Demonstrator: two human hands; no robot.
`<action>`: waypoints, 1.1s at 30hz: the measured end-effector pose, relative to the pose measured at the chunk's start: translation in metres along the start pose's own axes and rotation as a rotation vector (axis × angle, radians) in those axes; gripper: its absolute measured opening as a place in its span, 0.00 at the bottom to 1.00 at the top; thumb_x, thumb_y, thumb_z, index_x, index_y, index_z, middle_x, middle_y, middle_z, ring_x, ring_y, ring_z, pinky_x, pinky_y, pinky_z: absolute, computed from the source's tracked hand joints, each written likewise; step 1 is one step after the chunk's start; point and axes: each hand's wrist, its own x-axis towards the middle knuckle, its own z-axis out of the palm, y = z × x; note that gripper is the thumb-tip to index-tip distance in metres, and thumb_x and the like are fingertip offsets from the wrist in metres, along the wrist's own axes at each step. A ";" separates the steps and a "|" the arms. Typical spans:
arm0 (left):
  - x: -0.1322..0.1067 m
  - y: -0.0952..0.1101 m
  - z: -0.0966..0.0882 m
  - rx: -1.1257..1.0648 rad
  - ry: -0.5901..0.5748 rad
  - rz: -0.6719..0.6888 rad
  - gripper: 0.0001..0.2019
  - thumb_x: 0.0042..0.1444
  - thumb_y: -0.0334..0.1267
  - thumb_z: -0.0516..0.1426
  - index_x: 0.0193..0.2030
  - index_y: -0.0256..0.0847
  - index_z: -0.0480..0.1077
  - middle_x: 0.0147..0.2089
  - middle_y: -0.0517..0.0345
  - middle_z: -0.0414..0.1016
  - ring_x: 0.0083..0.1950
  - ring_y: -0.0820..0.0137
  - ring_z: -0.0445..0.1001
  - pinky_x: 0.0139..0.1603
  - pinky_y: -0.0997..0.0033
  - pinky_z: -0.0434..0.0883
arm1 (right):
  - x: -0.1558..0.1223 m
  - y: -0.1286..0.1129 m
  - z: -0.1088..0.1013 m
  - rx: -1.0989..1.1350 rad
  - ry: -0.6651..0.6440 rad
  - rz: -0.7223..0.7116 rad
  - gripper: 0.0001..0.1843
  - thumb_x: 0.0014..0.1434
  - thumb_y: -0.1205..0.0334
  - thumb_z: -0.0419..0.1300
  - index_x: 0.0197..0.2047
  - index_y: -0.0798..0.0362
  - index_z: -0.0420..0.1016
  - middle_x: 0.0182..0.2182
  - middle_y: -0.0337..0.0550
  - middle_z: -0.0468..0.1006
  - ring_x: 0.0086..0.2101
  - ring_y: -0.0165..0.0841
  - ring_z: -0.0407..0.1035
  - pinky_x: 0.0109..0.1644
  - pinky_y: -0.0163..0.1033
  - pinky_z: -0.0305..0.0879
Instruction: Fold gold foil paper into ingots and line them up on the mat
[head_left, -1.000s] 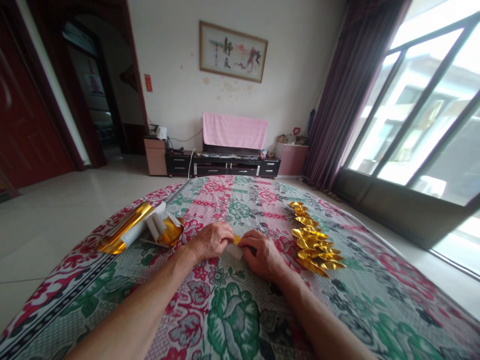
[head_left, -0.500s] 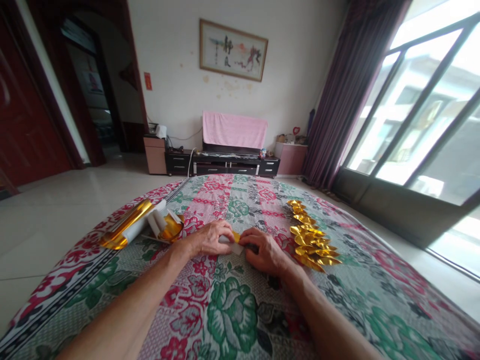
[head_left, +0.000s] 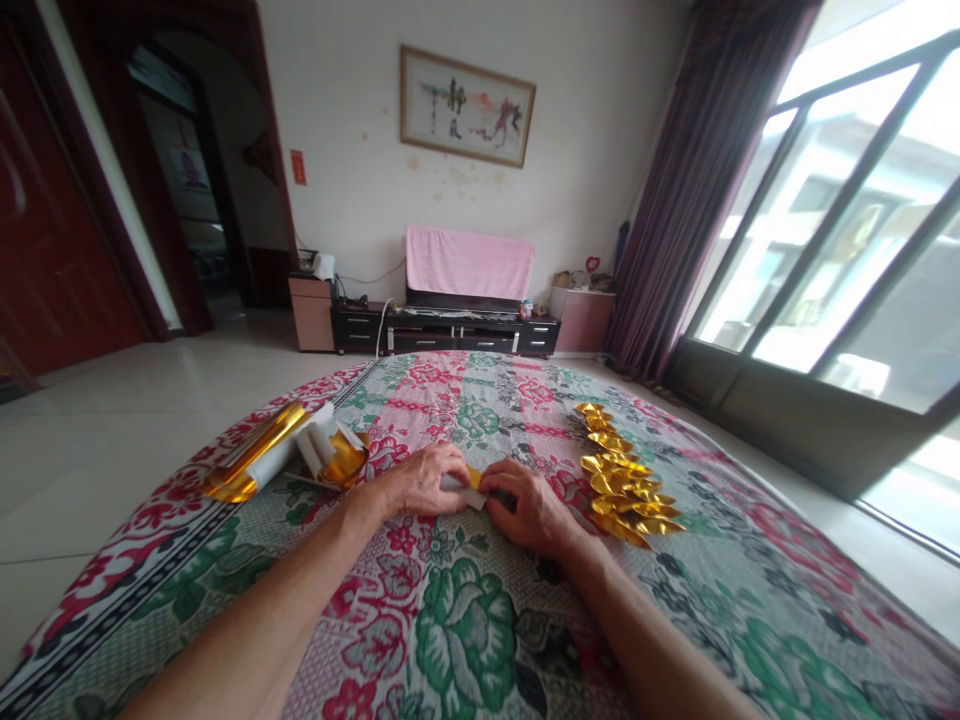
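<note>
Between my hands, low over the patterned tablecloth, is a small piece of gold foil paper [head_left: 473, 497], its pale back partly showing. My left hand [head_left: 429, 478] grips its left end with curled fingers. On the other end, my right hand [head_left: 525, 504] is closed with thumb and fingers pinched together. Most of the paper is hidden under the fingers. To the right lies a row of folded gold foil ingots [head_left: 626, 480], overlapping one another. At the left are a loose roll of gold foil paper [head_left: 262, 450] and more curled foil sheets [head_left: 337, 455].
A floral tablecloth [head_left: 465, 630] covers the round table. Beyond it stand a low black TV cabinet [head_left: 472, 330] and a pink cloth [head_left: 470, 262] draped over something. A purple curtain [head_left: 675, 180] hangs by the windows on the right.
Both hands stay on the foil paper, almost in the same place. The whole view has shifted very slightly downward in the picture; the ingots and sheets lie as before.
</note>
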 end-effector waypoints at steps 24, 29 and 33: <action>-0.001 -0.013 0.006 0.008 0.140 -0.091 0.24 0.42 0.27 0.53 0.49 0.41 0.68 0.51 0.56 0.71 0.52 0.69 0.67 0.55 0.70 0.63 | -0.001 0.002 0.004 -0.044 0.000 -0.034 0.15 0.47 0.75 0.52 0.36 0.52 0.74 0.38 0.42 0.74 0.40 0.32 0.68 0.48 0.38 0.63; -0.001 -0.011 0.004 0.016 0.096 -0.123 0.25 0.43 0.27 0.53 0.51 0.42 0.67 0.52 0.57 0.71 0.52 0.68 0.67 0.56 0.68 0.63 | 0.000 0.000 0.002 -0.031 -0.008 -0.041 0.16 0.47 0.76 0.52 0.37 0.52 0.73 0.39 0.42 0.74 0.41 0.31 0.68 0.50 0.39 0.61; -0.002 -0.008 0.002 0.032 0.054 -0.179 0.25 0.44 0.28 0.52 0.53 0.41 0.66 0.49 0.56 0.73 0.51 0.67 0.68 0.54 0.68 0.65 | 0.000 -0.001 0.002 -0.020 -0.008 -0.040 0.17 0.47 0.76 0.51 0.37 0.52 0.72 0.42 0.42 0.74 0.43 0.31 0.67 0.51 0.40 0.60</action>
